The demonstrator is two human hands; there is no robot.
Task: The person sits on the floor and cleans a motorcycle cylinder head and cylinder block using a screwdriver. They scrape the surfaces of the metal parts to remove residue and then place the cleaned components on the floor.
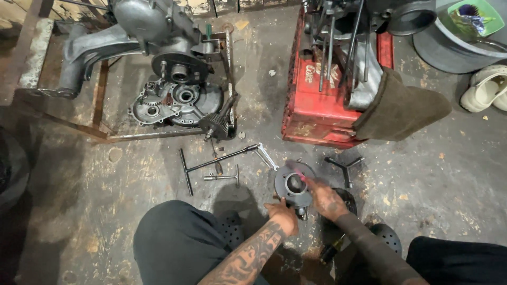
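Item: engine cylinder [293, 186], grey metal, round, with a flanged rim and a central bore. It is set on the concrete floor [132, 174] near the middle of the scene, just in front of the person's knees. The bore is turned upward toward the camera, so the long axis runs roughly vertical, tilted slightly to the far side. The surface is dull and oily; a pinkish blur is seen at its far rim, the detail not legible.

Hands: the left hand [282, 214] is pressed against the near-left edge of the cylinder, fingers curled about the rim. The right hand [325, 199] is laid on the right edge, fingers reaching over the top face. Whether anything small is pinched in the right hand cannot be told.

Beside it, left: two T-handle wrenches [211, 161] crossed on the floor, a shorter T-handle tool [224, 177], and a flat spanner [265, 157]. Right: a three-armed Y wrench [344, 164].

Containers: a red plastic crate [311, 105], far right of centre, is filled with long metal rods and engine parts, with a brown cloth [401, 108] draped over its right side. A grey basin [449, 50] at far right holds a green tray [475, 17].

Far left: an engine case [174, 100] held in a rusted steel frame [100, 105].
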